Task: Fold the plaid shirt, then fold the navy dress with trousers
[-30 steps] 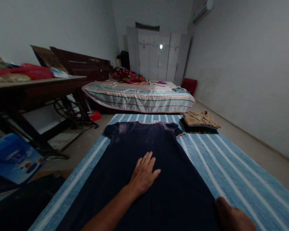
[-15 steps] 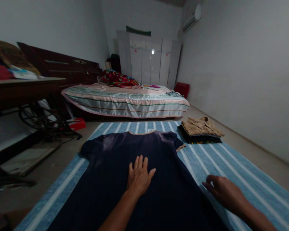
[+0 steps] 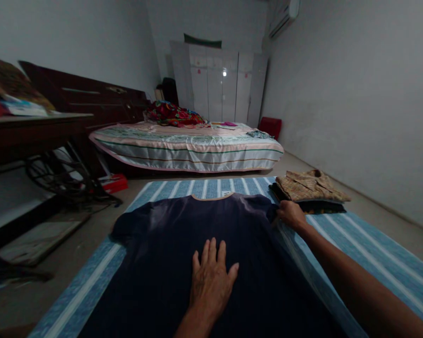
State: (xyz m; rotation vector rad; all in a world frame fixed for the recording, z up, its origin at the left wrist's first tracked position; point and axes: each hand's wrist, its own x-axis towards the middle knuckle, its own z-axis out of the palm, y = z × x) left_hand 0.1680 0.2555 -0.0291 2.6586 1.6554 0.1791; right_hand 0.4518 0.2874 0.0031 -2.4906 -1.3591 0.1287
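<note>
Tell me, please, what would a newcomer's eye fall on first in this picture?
Most likely the dark garment, spread over the blue striped cloth in the foreground, with the left hand flat upon it and the right hand gripping its right-side sleeve. Next may come the folded tan garment on a pile beside that sleeve, and the red floral bundle on the bed behind.

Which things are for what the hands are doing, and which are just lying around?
For the job:
dark garment
left hand, flat on it
right hand, at its sleeve
striped cloth underneath

Lying about:
red flowered bundle
red box

Unsure: folded clothes
</note>
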